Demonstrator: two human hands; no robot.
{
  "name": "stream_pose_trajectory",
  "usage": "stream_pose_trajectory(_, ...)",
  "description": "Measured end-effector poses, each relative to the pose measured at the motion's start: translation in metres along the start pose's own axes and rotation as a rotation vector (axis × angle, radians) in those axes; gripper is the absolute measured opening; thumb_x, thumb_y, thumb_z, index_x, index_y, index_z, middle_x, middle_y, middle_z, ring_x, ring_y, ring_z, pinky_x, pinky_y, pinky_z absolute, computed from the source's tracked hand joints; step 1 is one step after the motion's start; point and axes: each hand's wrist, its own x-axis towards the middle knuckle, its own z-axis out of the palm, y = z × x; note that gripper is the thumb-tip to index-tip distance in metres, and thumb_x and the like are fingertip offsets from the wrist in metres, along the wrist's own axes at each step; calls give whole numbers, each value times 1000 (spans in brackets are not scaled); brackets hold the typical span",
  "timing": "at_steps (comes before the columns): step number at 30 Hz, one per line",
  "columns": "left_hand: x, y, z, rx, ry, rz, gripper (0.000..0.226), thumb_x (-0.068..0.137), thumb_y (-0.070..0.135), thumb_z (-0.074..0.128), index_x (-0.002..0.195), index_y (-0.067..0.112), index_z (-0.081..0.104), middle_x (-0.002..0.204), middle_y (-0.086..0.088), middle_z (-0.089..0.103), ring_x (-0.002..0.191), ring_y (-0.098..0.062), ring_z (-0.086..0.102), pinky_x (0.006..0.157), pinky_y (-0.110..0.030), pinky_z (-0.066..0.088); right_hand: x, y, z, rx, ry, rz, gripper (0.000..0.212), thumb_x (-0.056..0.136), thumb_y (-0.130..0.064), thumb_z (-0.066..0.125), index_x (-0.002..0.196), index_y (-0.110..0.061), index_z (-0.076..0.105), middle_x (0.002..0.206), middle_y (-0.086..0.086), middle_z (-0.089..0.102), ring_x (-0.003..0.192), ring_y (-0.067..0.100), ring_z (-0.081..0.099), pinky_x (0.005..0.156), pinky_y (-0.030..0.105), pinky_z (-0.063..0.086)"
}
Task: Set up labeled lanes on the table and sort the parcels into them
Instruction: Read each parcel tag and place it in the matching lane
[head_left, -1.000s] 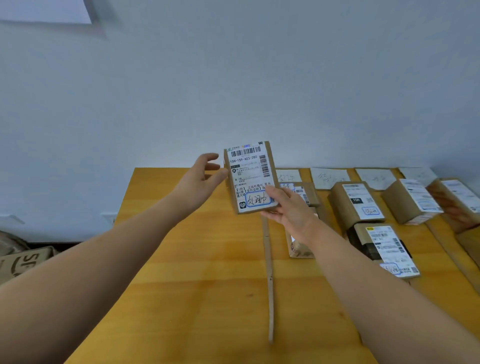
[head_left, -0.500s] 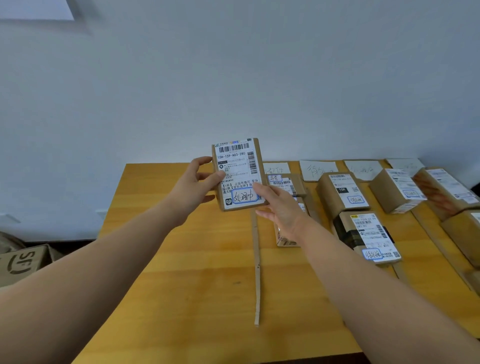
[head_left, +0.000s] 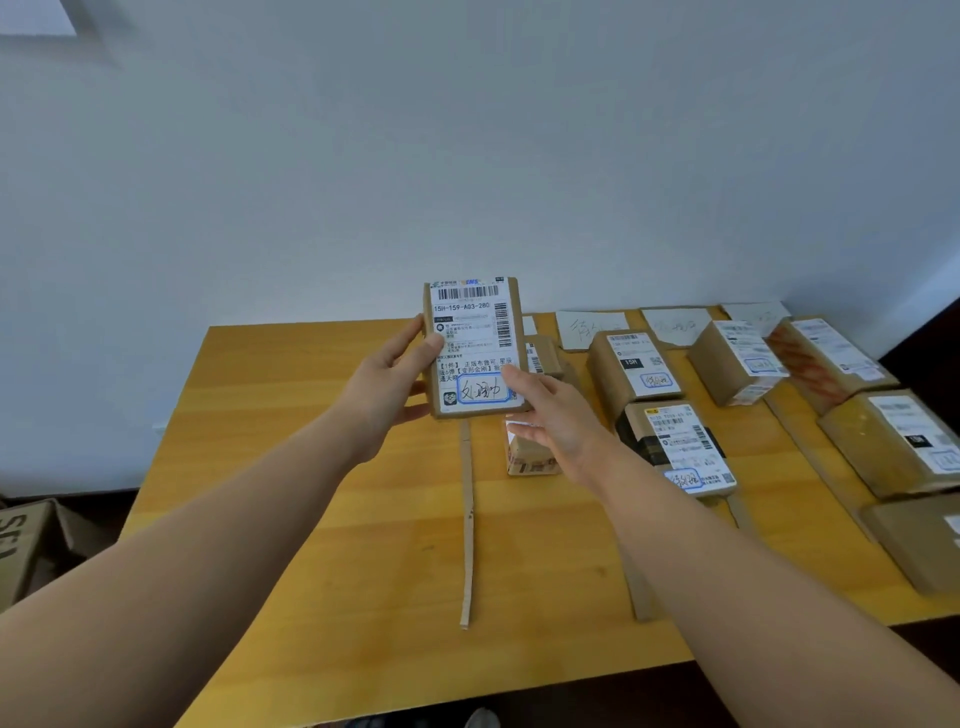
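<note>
Cardboard parcel (head_left: 475, 345); left hand (head_left: 387, 387) grip now clasps it; right hand (head_left: 550, 415) pinches corner.

a plain pale blue-white wall (head_left: 467, 130) fills the upper view, evenly lit. a white panel (head_left: 31, 15) sits top left. below stands a yellow wooden table (head_left: 311, 519) on a dark floor (head_left: 597, 699); a cardboard box (head_left: 26, 545) rests left.

Soft, even, cool light fills the scene; the wall (head_left: 467, 156) behind the table (head_left: 311, 519) reads bluish-grey, with no hard shadows. The tabletop carries a mild sheen, and one white glare patch sits on a taped parcel (head_left: 532, 460) near the table's middle. Below the table's near edge the floor (head_left: 597, 706) is dark. Wide-angle bending bows the table's edges; paper slips (head_left: 592, 327) at its far edge look soft.
</note>
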Motion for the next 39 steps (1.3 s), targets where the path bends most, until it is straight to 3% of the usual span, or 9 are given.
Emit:
stream_pose_trajectory(6,8,16,24,40,-81,5,63,88,46,60,144,43,32,110,1,70,101,-19,66,78,-35,57,-2,-16,-23,70,80,-37,11,92,-36,60,101,-29,61,97,-5,72,100,19,67,96,38,51)
stream_pose_trajectory(9,14,19,31,31,-85,8,61,90,43,59,145,40,32,109,1,70,98,-18,67,73,-31,57,-2,-22,-28,62,96,-29,9,92,-35,59,100,-30,60,98,-7,72,99,17,66,95,39,51)
stream_pose_trajectory(13,23,16,41,65,-112,-7,55,94,40,54,145,36,34,107,1,70,94,-16,68,68,-27,55,4,-25,-32,62,133,1,34,92,-42,57,121,-24,58,104,-2,74,105,17,67,97,44,49)
stream_pose_trajectory(16,29,11,51,109,-159,-29,48,95,39,50,141,32,37,105,0,70,92,-17,68,70,-28,55,9,-23,-41,75,214,-3,48,90,-46,59,129,-20,52,105,0,74,99,17,70,87,38,54)
stream_pose_trajectory(21,40,4,76,175,-218,-39,47,93,44,52,137,33,42,109,1,69,100,-17,66,89,-36,53,6,-16,-69,116,291,-7,45,88,-42,64,123,-15,53,101,3,75,90,17,73,78,35,57)
stream_pose_trajectory(24,46,0,96,250,-208,-29,45,94,51,45,135,32,46,116,3,64,103,-16,61,87,-33,50,7,-12,-98,95,317,-15,47,87,-43,65,123,-15,52,101,2,75,92,18,72,90,40,55)
stream_pose_trajectory(30,60,-13,163,273,-150,-54,22,98,42,44,111,28,56,108,-1,65,94,-16,63,86,-32,51,7,-11,-184,26,344,-19,44,89,-40,64,121,-14,51,95,2,74,80,15,73,68,28,57)
stream_pose_trajectory(34,65,-32,229,384,-55,-32,30,97,29,51,125,19,54,116,-5,61,100,-18,60,96,-40,48,0,-6,-262,-25,342,6,36,91,-39,61,118,-17,51,92,-4,70,72,4,68,51,15,49)
stream_pose_trajectory(39,61,-44,300,575,13,6,33,98,27,48,130,19,50,116,1,56,103,-13,52,82,-26,40,-7,6,-344,-99,328,73,32,92,-38,60,115,-16,52,97,-3,70,75,6,68,57,19,48)
